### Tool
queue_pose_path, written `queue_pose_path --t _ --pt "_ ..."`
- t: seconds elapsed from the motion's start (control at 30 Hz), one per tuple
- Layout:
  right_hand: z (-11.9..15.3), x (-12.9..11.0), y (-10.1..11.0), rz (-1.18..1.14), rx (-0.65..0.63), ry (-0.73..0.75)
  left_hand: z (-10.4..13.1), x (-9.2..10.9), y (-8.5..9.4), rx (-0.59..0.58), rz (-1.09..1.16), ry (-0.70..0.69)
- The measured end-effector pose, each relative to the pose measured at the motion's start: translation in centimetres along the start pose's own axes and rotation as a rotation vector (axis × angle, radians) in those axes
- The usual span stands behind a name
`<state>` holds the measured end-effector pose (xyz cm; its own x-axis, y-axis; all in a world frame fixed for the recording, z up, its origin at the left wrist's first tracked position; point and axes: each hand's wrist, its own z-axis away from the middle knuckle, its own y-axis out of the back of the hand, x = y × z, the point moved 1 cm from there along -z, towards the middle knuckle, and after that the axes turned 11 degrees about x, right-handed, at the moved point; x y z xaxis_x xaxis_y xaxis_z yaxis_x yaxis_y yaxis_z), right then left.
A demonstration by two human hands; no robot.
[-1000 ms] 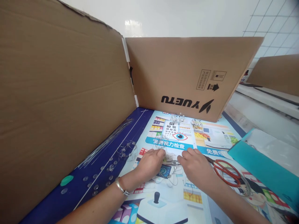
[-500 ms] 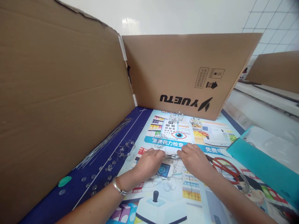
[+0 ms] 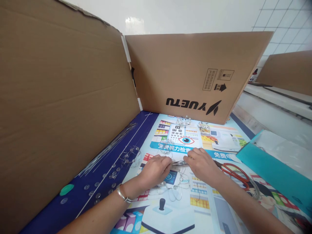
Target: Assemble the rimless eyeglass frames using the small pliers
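Head view: The right hand (image 3: 201, 165) is closed around metal pliers (image 3: 179, 163), positioned between both hands; the left hand (image 3: 157, 169) pinches at their tip, the pinched item hidden. Beaded wire (image 3: 180, 186) lies nearer on the bench (image 3: 60, 216). The carton (image 3: 190, 65) bears inverted "YUETU".

A glossy white wall (image 3: 195, 16) catches a pale patch of light behind upright cardboard panels (image 3: 195, 71), with white tiling (image 3: 287, 29) at the upper right.

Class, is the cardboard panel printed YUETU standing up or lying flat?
Standing: the YUETU panel rises from the tabletop, meeting another cardboard panel at a corner.
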<state>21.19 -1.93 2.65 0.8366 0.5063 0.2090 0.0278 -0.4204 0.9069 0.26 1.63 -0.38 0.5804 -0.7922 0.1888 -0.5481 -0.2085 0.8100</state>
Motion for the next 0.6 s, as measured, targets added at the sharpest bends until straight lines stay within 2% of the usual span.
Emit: queue_pose_path --t 0.4,0.6 --pt "-0.4 -0.8 1.1 0.047 -0.042 0.021 0.3 -0.2 -0.4 -0.058 -0.038 0.031" --pt "-0.5 -1.4 1.8 0.104 -0.046 0.030 0.0 0.2 0.0 -0.083 -0.091 -0.020"
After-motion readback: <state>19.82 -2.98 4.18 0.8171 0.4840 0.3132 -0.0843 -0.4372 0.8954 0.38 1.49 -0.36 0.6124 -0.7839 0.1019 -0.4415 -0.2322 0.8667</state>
